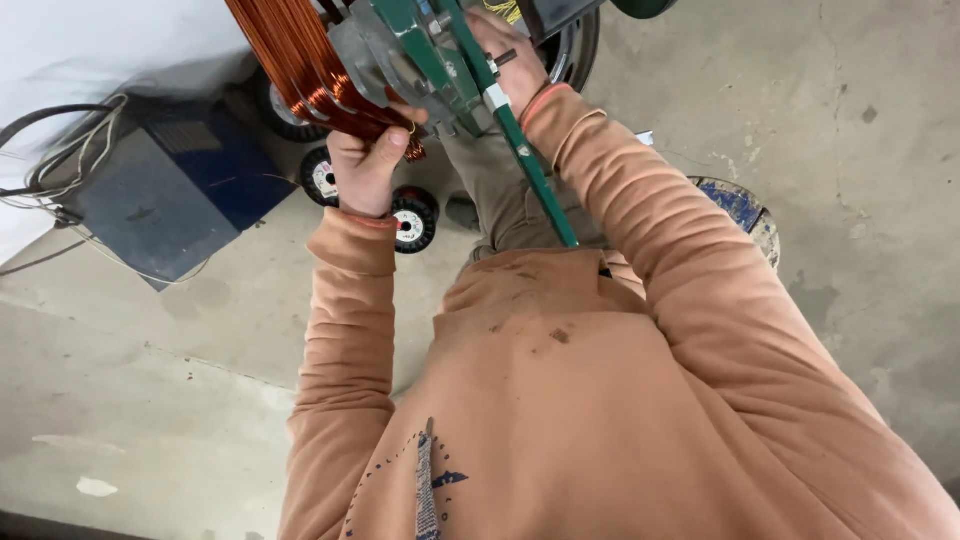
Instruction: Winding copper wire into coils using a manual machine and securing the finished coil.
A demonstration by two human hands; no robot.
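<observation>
A single camera on the person's head looks steeply down the chest and sleeves to the concrete floor (150,400). It sits close; fingers (385,150) lie near the top edge.

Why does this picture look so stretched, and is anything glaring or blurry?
Head view: the wide lens bends the edges, so the orange sleeves loom large. Light is soft and even, with faint shadows on the concrete floor. The copper wire bundle glints slightly beside the left hand. The right hand on the green machine is sharp; no motion blur.
</observation>
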